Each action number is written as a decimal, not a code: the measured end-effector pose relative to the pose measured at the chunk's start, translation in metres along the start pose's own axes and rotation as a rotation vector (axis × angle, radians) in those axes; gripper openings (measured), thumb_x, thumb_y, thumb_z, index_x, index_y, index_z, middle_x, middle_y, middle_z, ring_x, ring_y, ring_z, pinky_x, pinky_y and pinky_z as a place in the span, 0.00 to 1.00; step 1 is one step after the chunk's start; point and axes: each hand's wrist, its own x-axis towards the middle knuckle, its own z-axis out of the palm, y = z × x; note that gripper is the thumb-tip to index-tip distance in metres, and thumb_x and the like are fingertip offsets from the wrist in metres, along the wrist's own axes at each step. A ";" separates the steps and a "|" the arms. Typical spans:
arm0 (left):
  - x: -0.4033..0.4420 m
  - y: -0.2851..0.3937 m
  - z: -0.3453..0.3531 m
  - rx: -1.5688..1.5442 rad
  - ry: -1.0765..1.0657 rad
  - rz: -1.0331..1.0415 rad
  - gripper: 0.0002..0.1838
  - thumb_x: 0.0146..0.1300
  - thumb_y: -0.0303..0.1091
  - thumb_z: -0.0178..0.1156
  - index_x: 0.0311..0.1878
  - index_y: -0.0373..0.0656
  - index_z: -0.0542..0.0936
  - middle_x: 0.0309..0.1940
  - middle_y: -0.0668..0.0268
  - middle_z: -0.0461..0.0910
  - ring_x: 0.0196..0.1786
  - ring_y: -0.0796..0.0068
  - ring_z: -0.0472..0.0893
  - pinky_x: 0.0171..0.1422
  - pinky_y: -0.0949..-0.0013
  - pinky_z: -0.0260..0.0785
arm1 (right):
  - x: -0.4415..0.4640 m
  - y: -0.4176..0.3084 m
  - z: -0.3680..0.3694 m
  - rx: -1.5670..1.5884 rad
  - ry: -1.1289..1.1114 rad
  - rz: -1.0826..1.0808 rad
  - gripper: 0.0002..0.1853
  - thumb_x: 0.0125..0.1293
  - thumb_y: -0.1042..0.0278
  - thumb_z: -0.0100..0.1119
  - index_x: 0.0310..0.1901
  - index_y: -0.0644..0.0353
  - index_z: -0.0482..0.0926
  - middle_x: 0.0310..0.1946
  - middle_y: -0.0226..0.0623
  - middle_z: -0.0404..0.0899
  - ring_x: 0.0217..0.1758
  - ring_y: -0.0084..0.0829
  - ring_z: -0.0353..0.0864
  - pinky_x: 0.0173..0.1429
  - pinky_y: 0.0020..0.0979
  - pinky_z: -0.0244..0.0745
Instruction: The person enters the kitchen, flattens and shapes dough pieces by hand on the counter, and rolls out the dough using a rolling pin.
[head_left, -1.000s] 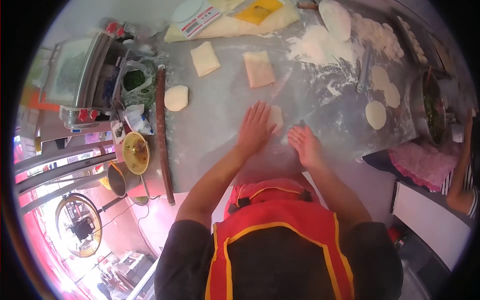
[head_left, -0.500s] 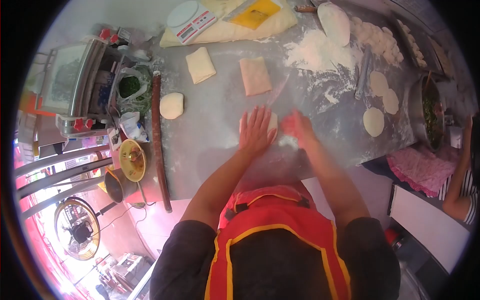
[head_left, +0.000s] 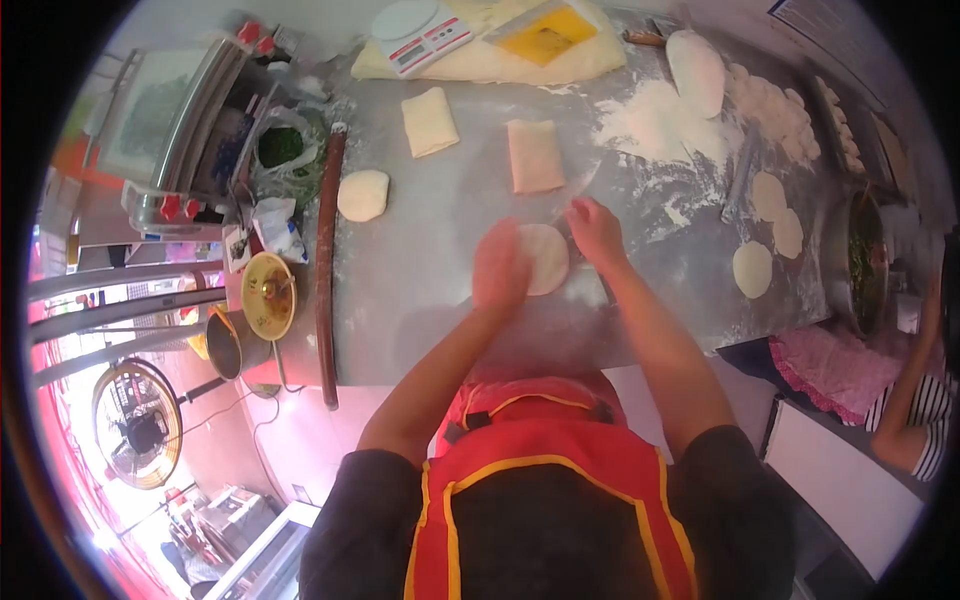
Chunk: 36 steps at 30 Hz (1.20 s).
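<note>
A round, flattened piece of dough [head_left: 545, 260] lies on the metal table in front of me. My left hand [head_left: 502, 266] is at its left edge, smeared by motion, so its fingers do not show clearly. Just past the dough's upper right edge, my right hand [head_left: 597, 232] has its fingers curled closed; whatever they may hold is hidden. Beyond the hands lies a folded rectangle of dough [head_left: 535, 157]. Another folded dough piece [head_left: 430, 122] and a rounded dough piece [head_left: 363, 196] rest farther left.
A long rolling pin [head_left: 328, 265] lies along the left side. At the back, a kitchen scale [head_left: 430, 45] sits on a big dough slab [head_left: 590, 62]. Flour [head_left: 650, 125] and flat dough rounds [head_left: 752, 270] are to the right, near a filling bowl [head_left: 865, 260]. Another person's arm [head_left: 910, 370] shows at far right.
My left hand has slid off the top of the dough to its left edge, uncovering most of the round. My right hand has lifted slightly away, its fingers curled. The view has shifted a little.
</note>
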 end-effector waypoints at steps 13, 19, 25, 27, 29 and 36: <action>-0.017 0.002 0.003 -0.227 0.085 -0.039 0.20 0.58 0.37 0.62 0.50 0.34 0.77 0.42 0.50 0.79 0.50 0.49 0.76 0.56 0.54 0.69 | -0.076 0.013 0.023 -0.154 0.292 -0.517 0.17 0.60 0.67 0.60 0.50 0.61 0.71 0.48 0.46 0.72 0.52 0.51 0.69 0.58 0.50 0.63; 0.010 0.015 0.010 -0.132 -0.169 -0.154 0.19 0.53 0.35 0.66 0.46 0.38 0.75 0.42 0.52 0.78 0.49 0.50 0.77 0.53 0.53 0.70 | -0.067 0.013 0.043 -0.422 0.110 -0.352 0.14 0.61 0.64 0.57 0.48 0.57 0.74 0.43 0.42 0.75 0.51 0.48 0.71 0.57 0.47 0.66; 0.001 -0.002 0.009 -0.230 -0.124 -0.121 0.14 0.57 0.38 0.62 0.42 0.40 0.77 0.41 0.51 0.78 0.47 0.48 0.76 0.51 0.52 0.68 | -0.061 -0.004 0.029 -0.380 0.106 -0.477 0.11 0.59 0.63 0.56 0.42 0.55 0.77 0.39 0.38 0.76 0.48 0.46 0.72 0.55 0.45 0.66; -0.009 0.002 0.008 -0.260 -0.102 -0.178 0.13 0.56 0.35 0.62 0.43 0.40 0.77 0.42 0.52 0.78 0.48 0.49 0.77 0.51 0.52 0.69 | -0.063 -0.007 0.027 -0.424 0.023 -0.559 0.11 0.59 0.63 0.57 0.43 0.54 0.76 0.40 0.37 0.76 0.49 0.44 0.72 0.55 0.45 0.65; -0.016 0.006 0.007 -0.285 -0.092 -0.215 0.14 0.57 0.34 0.61 0.45 0.40 0.77 0.43 0.51 0.78 0.49 0.49 0.77 0.52 0.52 0.69 | -0.064 -0.002 0.033 -0.477 -0.065 -0.605 0.12 0.61 0.63 0.58 0.46 0.53 0.74 0.43 0.37 0.76 0.51 0.43 0.72 0.56 0.45 0.65; -0.026 0.002 0.011 -0.137 -0.013 -0.010 0.25 0.62 0.38 0.58 0.60 0.37 0.70 0.57 0.49 0.72 0.59 0.48 0.72 0.64 0.53 0.63 | -0.047 0.037 0.023 -0.104 0.147 -0.409 0.11 0.65 0.61 0.55 0.42 0.59 0.79 0.39 0.40 0.81 0.44 0.45 0.77 0.51 0.43 0.70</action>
